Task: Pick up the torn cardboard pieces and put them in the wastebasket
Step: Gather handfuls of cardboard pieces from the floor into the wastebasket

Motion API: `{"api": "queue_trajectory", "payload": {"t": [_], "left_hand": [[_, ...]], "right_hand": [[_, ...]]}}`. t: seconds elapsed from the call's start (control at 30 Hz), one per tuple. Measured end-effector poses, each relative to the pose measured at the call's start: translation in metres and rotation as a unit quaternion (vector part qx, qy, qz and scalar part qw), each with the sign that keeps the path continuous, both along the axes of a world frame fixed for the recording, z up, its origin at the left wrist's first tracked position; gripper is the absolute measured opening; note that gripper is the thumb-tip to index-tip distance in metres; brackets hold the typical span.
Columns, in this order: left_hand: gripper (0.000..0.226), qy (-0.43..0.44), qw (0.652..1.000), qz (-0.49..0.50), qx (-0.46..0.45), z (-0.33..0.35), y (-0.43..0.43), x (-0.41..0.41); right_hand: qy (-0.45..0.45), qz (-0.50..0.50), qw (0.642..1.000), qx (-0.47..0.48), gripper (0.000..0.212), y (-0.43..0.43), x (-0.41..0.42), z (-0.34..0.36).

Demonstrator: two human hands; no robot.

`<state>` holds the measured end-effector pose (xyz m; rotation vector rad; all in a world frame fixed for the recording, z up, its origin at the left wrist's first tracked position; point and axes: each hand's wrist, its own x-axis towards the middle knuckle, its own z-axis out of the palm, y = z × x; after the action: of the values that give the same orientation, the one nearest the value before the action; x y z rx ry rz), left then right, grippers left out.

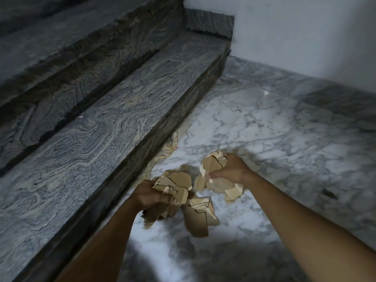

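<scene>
White marble floor [264,127] beside the grey stone step [114,119] carries torn cardboard pieces [200,218], while the left hand [151,195] and right hand [231,168] each clamp a bunch.

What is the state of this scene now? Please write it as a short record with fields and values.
place: marble floor beside a grey stone step
left hand: closed on a bundle of torn cardboard
right hand: closed on another bundle of cardboard
loose pieces: some cardboard near the hands, more along the foot of the step
wastebasket: not in view
task state: pieces gathered in both hands, none binned yet as far as visible
</scene>
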<state>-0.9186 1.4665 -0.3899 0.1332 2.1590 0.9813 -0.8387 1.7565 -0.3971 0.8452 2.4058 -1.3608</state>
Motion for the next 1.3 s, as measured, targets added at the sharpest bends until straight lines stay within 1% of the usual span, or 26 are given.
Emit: {"api": "queue_trajectory", "payload": {"t": [0.07, 0.1, 0.17, 0.23, 0.3, 0.33, 0.4, 0.43, 0.47, 0.53, 0.6, 0.67, 0.77, 0.87, 0.93, 1.0, 1.07, 1.17, 1.23, 1.3], "left_hand": [[0.046, -0.021, 1.000, -0.010, 0.008, -0.001, -0.004, 0.000], [0.052, -0.033, 0.999, -0.027, 0.007, 0.000, -0.006, -0.001], [0.062, -0.050, 0.996, -0.070, -0.010, 0.002, -0.007, -0.003], [0.070, -0.055, 0.993, -0.096, -0.030, 0.005, -0.004, -0.005], [0.073, -0.039, 0.991, -0.120, -0.051, 0.007, 0.003, -0.006], [0.066, -0.027, 0.989, -0.131, -0.059, 0.007, 0.007, -0.007], [0.046, -0.013, 0.985, -0.155, -0.076, 0.012, 0.019, -0.007], [0.043, -0.007, 0.981, -0.174, -0.085, 0.014, 0.025, -0.008], [0.045, 0.007, 0.976, -0.192, -0.099, 0.014, 0.030, -0.009], [0.051, 0.043, 0.960, -0.236, -0.143, 0.015, 0.039, -0.007], [0.053, 0.054, 0.945, -0.276, -0.166, 0.015, 0.045, -0.001], [0.060, 0.056, 0.930, -0.321, -0.171, 0.015, 0.051, 0.008], [0.056, 0.067, 0.902, -0.398, -0.151, 0.011, 0.060, 0.029], [0.050, 0.101, 0.871, -0.450, -0.166, -0.008, 0.068, 0.056], [0.053, 0.156, 0.856, -0.456, -0.184, -0.023, 0.070, 0.072], [0.060, 0.181, 0.863, -0.425, -0.203, -0.032, 0.071, 0.079], [0.063, 0.180, 0.878, -0.396, -0.198, -0.035, 0.070, 0.080], [0.055, 0.178, 0.888, -0.382, -0.183, -0.030, 0.068, 0.081], [0.048, 0.180, 0.892, -0.378, -0.171, -0.031, 0.068, 0.082], [0.047, 0.171, 0.897, -0.374, -0.162, -0.032, 0.068, 0.084]], "right_hand": [[0.008, -0.022, 0.999, -0.045, 0.094, -0.004, 0.005, -0.003], [0.010, -0.025, 0.998, -0.051, 0.093, -0.005, 0.008, -0.004], [0.010, -0.017, 1.000, -0.020, 0.085, -0.002, 0.016, -0.001], [0.022, 0.012, 0.997, 0.073, 0.075, 0.006, 0.022, 0.003], [0.026, 0.074, 0.977, 0.197, 0.070, 0.012, 0.028, 0.010], [0.027, 0.110, 0.960, 0.255, 0.067, 0.014, 0.031, 0.013], [0.030, 0.173, 0.921, 0.347, 0.059, 0.014, 0.039, 0.016], [0.027, 0.199, 0.904, 0.377, 0.057, 0.014, 0.044, 0.014], [0.020, 0.218, 0.894, 0.392, 0.057, 0.012, 0.050, 0.009], [-0.013, 0.232, 0.891, 0.389, 0.062, 0.006, 0.066, -0.008], [-0.030, 0.221, 0.897, 0.383, 0.066, 0.000, 0.081, -0.028], [-0.036, 0.175, 0.919, 0.351, 0.068, -0.001, 0.088, -0.039], [-0.035, 0.113, 0.948, 0.294, 0.069, 0.010, 0.088, -0.035], [-0.037, 0.093, 0.948, 0.303, 0.069, 0.025, 0.087, -0.026], [-0.032, 0.086, 0.947, 0.309, 0.067, 0.031, 0.088, -0.024], [-0.039, 0.090, 0.946, 0.310, 0.065, 0.033, 0.092, -0.025], [-0.058, 0.089, 0.947, 0.303, 0.066, 0.032, 0.100, -0.031], [-0.056, 0.051, 0.956, 0.284, 0.071, 0.027, 0.112, -0.037], [-0.055, 0.038, 0.960, 0.273, 0.070, 0.026, 0.114, -0.035], [-0.062, 0.033, 0.966, 0.248, 0.069, 0.028, 0.113, -0.032]]}}
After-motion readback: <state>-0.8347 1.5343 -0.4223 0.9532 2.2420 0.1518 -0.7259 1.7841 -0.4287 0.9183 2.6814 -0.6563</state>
